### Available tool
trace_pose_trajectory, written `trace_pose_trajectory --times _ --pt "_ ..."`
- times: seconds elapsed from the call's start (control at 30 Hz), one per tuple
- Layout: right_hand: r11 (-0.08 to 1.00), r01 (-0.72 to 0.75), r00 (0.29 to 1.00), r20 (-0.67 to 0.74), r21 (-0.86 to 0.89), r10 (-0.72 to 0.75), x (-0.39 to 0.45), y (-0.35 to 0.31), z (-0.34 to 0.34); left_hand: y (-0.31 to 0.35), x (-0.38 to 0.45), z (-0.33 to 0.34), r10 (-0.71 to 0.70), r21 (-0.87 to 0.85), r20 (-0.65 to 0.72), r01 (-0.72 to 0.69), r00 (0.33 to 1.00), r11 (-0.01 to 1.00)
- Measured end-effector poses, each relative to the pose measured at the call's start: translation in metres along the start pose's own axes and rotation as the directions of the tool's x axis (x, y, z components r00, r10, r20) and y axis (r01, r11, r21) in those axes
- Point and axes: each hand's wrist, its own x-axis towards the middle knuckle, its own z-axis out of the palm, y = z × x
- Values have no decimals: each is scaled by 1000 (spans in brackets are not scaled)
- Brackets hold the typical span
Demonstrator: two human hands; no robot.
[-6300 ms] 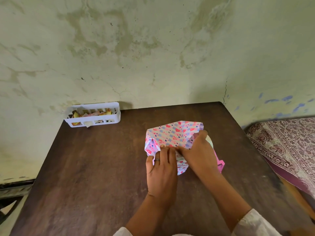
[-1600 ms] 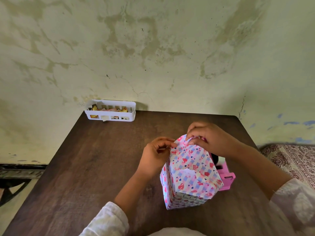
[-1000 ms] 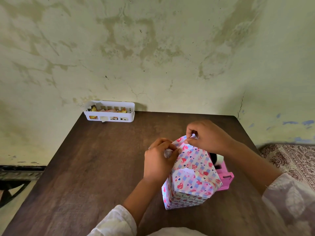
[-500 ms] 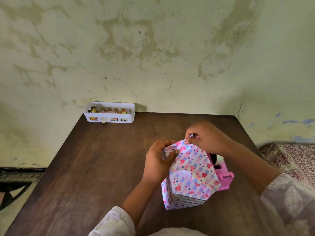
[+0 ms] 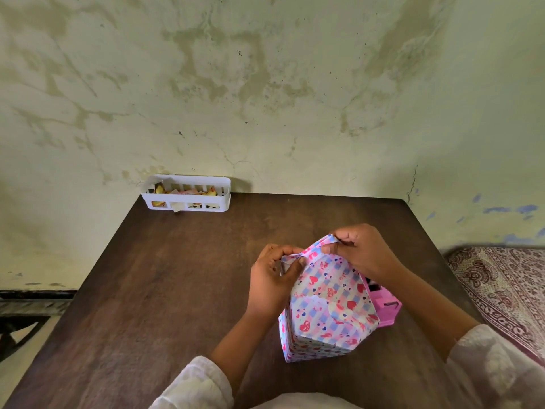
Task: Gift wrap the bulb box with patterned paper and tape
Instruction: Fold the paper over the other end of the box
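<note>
Two hands on the paper: my left hand (image 5: 272,278) pinches the left top corner of the patterned paper (image 5: 327,302), my right hand (image 5: 364,252) pinches the far top edge; both grips clamped on paper. The wrapped bulb box stands upright, near right on the worktop (image 5: 177,290). I'd crease each flap flat against the box end before taping. One pink tape dispenser (image 5: 385,305) just behind, right. One white basket (image 5: 185,193) far left.
</note>
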Motion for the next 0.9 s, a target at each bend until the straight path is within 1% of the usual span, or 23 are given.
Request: trace_pose_trajectory --times 0.07,0.17,0.2,0.27,0.33,0.4,0.47,0.53,0.6,0.67,0.73,0.8,0.9 --pt "999 -3 996 -92 34 6 -3 1 7 -1 0 -1 -4 -18 10 4 1000 1000" --pt "983 -67 980 -173 168 97 -9 4 17 -1 0 -3 -11 -12 20 11 1000 1000" --pt "975 -87 978 -170 203 122 -11 4 21 0 0 -4 -8 1 20 8 1000 1000" --pt "967 -154 974 -135 203 184 -16 2 27 2 1 -5 3 43 24 -4 1000 999" --pt "959 -238 963 -88 156 254 -19 1 32 4 4 -7 37 112 50 -42 998 993" --pt "955 -280 956 -61 96 287 -21 0 33 8 9 -8 114 197 76 -127 991 972" --pt "953 -292 954 -53 79 296 -22 -1 32 15 15 -6 194 236 89 -210 977 949" --pt "956 -277 958 -50 94 282 -22 -2 30 24 22 -1 231 270 116 -254 966 929" --pt "970 -218 973 -52 103 224 -23 -6 29 33 30 5 272 308 194 -321 943 895" --pt "985 -146 986 -67 96 153 -23 -8 29 41 36 9 305 300 285 -387 909 872" --pt "984 -147 986 -64 101 154 -23 -9 30 47 41 10 285 289 298 -370 911 883" --pt "967 -212 975 -42 143 219 -23 -8 31 48 43 10 219 257 241 -280 946 925" --pt "944 -276 958 -24 183 285 -23 -5 35 50 41 12 161 145 153 -183 975 972"
